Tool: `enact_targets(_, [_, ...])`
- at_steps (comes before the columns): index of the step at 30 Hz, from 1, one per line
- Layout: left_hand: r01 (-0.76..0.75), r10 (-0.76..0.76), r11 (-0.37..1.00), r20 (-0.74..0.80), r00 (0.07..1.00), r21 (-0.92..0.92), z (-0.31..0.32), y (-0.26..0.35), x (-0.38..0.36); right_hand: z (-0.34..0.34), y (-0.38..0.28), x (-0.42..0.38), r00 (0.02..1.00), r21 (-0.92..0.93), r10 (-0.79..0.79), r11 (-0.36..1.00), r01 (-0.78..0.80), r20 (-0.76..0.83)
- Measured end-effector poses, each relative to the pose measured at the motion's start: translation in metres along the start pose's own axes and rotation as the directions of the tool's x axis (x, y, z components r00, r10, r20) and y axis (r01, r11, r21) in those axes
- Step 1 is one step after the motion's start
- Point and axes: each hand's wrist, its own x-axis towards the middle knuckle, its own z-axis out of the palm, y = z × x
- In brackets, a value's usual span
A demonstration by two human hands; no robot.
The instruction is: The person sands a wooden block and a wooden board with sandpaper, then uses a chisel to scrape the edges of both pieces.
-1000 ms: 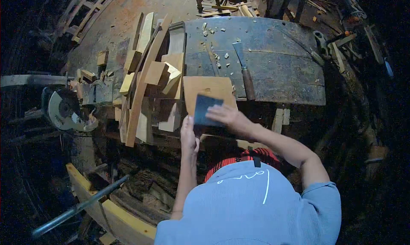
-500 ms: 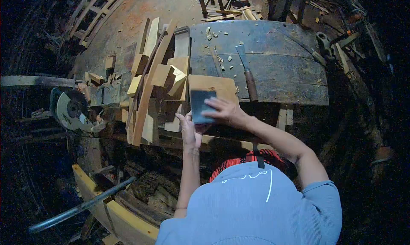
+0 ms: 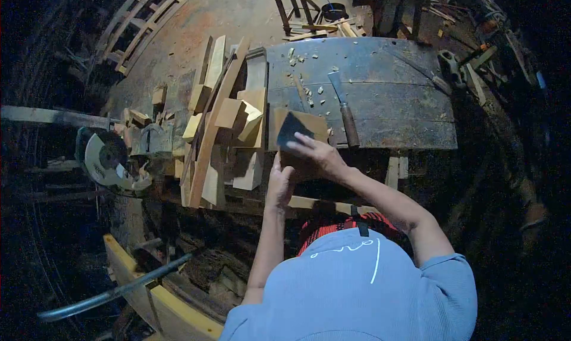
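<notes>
A flat wooden board (image 3: 319, 124) is held up at the near edge of the workbench. My left hand (image 3: 278, 183) grips it at its lower left, the thumb up along the edge and the other fingers hidden beneath. Over the board's upper face lies a dark sheet of sandpaper (image 3: 290, 128), turned at a slant. My right hand (image 3: 322, 156) presses on the sandpaper with stretched fingers, a little blurred. Just right of the board, a chisel (image 3: 349, 124) with a wooden handle rests on the bench, its blade pointing away from me.
Wood shavings (image 3: 320, 90) and a long tool (image 3: 419, 70) lie on the workbench (image 3: 392, 115). To the left, wooden pieces (image 3: 217, 127) are piled up, with a circular saw (image 3: 104, 162) beyond them. A metal pipe (image 3: 119, 290) crosses at lower left.
My right hand has shifted with the sandpaper, which has turned from square to slanted on the board. My left hand has moved slightly right. The view has tilted a little.
</notes>
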Motion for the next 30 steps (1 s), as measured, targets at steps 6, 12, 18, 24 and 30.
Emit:
enact_targets(6, [0.063, -0.062, 0.998, -0.042, 0.997, 0.011, -0.001, 0.012, -0.017, -0.021, -0.027, 0.025, 0.931, -0.305, -0.346, 0.904, 0.299, -0.116])
enact_targets(12, [-0.043, 0.042, 0.999, -0.113, 0.993, -0.003, 0.001, 0.024, -0.040, -0.023, -0.015, 0.045, 0.892, -0.474, -0.417, 0.830, 0.294, -0.177])
enact_targets(18, [-0.109, 0.086, 0.986, -0.170, 0.982, -0.130, -0.013, 0.035, -0.048, -0.026, 0.015, 0.011, 0.979, -0.428, -0.134, 0.902, 0.057, -0.153])
enact_targets(24, [-0.180, 0.145, 0.970, -0.207, 0.967, -0.164, -0.028, 0.029, -0.038, -0.003, -0.004, -0.041, 0.985, -0.337, -0.067, 0.941, 0.010, -0.157])
enact_targets(30, [-0.216, 0.147, 0.945, -0.273, 0.951, -0.243, -0.037, 0.016, -0.032, -0.008, -0.042, -0.084, 0.995, -0.374, -0.041, 0.927, 0.006, -0.087])
